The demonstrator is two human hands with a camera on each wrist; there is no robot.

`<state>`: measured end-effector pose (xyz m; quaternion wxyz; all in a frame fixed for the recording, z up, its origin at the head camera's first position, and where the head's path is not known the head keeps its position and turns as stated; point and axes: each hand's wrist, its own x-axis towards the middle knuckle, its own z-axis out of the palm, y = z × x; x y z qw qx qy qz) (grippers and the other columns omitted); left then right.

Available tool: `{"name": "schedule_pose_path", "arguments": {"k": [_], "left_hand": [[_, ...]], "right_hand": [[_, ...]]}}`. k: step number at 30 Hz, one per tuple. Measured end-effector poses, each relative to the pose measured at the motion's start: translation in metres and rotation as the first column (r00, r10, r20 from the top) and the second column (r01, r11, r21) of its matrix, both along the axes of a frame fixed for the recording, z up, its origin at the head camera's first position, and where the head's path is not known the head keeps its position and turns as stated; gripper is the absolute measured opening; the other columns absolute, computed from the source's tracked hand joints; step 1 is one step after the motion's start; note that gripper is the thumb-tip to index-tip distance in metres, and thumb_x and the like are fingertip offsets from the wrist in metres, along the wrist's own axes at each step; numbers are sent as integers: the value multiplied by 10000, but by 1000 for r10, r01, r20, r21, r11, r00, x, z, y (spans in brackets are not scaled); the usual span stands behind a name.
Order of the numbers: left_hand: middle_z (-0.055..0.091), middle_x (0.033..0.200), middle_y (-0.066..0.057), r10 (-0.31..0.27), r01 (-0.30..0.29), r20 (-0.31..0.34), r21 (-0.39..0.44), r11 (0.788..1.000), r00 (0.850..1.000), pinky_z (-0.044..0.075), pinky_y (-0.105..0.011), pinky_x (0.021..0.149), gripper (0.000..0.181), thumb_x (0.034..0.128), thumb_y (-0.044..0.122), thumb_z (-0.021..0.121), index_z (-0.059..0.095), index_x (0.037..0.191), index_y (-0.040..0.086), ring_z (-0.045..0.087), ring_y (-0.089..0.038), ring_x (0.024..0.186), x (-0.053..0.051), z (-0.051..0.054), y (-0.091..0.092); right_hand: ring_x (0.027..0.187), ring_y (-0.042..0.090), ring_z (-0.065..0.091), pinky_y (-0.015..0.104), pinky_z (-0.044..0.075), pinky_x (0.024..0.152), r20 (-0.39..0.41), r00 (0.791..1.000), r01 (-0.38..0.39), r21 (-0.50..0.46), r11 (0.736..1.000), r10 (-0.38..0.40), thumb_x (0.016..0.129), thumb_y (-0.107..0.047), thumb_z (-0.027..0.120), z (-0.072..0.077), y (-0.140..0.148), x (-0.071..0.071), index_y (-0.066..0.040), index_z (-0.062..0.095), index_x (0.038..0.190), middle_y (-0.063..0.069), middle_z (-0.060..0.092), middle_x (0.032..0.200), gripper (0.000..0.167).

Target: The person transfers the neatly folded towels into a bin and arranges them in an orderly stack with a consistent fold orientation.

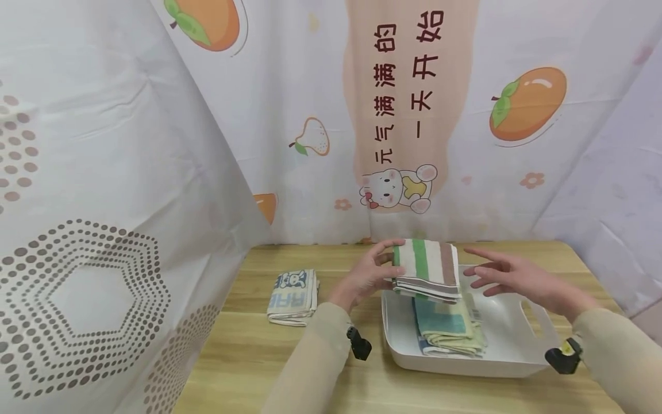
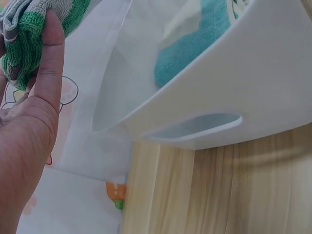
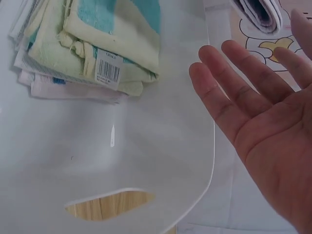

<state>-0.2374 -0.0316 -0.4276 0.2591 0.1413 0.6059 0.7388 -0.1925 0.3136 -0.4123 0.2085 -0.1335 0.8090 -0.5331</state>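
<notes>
In the head view my left hand (image 1: 368,275) pinches the left edge of a folded towel (image 1: 427,261) with green and brown stripes, held above a white basket (image 1: 499,368). The left wrist view shows the fingers of my left hand (image 2: 36,97) round the green edge of the striped towel (image 2: 23,48). My right hand (image 1: 509,276) is just right of that towel, fingers spread and not touching it; its palm (image 3: 278,131) faces up in the right wrist view. Inside the basket lies a folded teal and yellow towel (image 1: 447,322) on other folded cloth.
A folded towel (image 1: 293,296) with a blue skull print lies on the wooden table (image 1: 243,345), left of the basket. A printed curtain (image 1: 310,69) hangs behind the table, and a dotted one (image 1: 103,172) hangs on the left. The basket has handle slots in its ends.
</notes>
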Motion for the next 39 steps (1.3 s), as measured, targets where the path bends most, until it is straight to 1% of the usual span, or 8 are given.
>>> {"name": "schedule_pose_path", "arguments": {"k": [8,17,23,28,30,34,36,39], "left_hand": [[556,1387,-69,-3,2,21,9,1000,1000,577,-479,900,599,913,25,730,587,1389,358,609,-264,1156,1,-1,7],[565,1396,-45,3,-3,26,17,1000,1000,573,-473,915,612,912,26,732,582,1391,376,619,-257,1160,3,-1,13],[562,1395,-53,-1,-1,34,46,999,999,577,-448,902,612,915,19,719,569,1400,362,624,-260,1142,5,-2,17],[561,1398,-53,5,-7,43,57,998,999,581,-443,903,604,921,31,719,562,1400,363,632,-261,1131,4,-4,20],[562,1400,-53,9,-12,49,61,998,999,581,-446,905,602,922,34,721,560,1400,364,634,-262,1132,4,-5,21],[558,1406,-47,16,-20,57,58,998,998,578,-463,914,597,922,45,730,561,1394,367,632,-265,1139,4,-5,23],[553,1411,-44,16,-19,57,53,998,998,576,-471,920,595,922,49,734,561,1392,370,629,-265,1143,4,-5,23],[545,1418,-36,12,-15,58,44,999,998,571,-481,931,604,917,43,736,561,1391,375,627,-265,1150,5,-5,25]], "right_hand": [[1255,396,607,387,583,931,11,1000,7,-39,999,-6,1102,-295,474,0,-6,1,-323,53,1656,323,375,1556,696],[1250,375,565,429,576,946,12,1000,-27,-88,996,28,1105,-234,464,1,-13,3,-367,-48,1641,381,263,1571,753],[1383,545,373,388,571,936,-20,999,-26,-94,995,24,1096,-227,483,0,-18,5,-412,-93,1624,411,71,1608,803],[1463,580,196,363,545,934,-22,1000,-14,-41,999,13,1076,-266,520,2,-20,7,-494,-81,1601,364,18,1635,830],[1456,585,199,422,527,946,-27,1000,-5,-7,1000,5,1061,-291,542,3,-21,7,-523,-61,1593,348,39,1637,837],[1420,612,245,552,491,955,-59,998,3,36,999,-1,1041,-308,576,3,-21,6,-503,5,1607,352,88,1621,827],[1415,601,267,546,492,951,-81,997,1,38,999,2,1041,-296,584,2,-20,5,-466,59,1620,339,118,1620,800],[1443,557,234,446,498,928,-118,993,-3,46,999,8,1048,-278,582,1,-19,4,-426,140,1627,286,132,1638,743]]}}
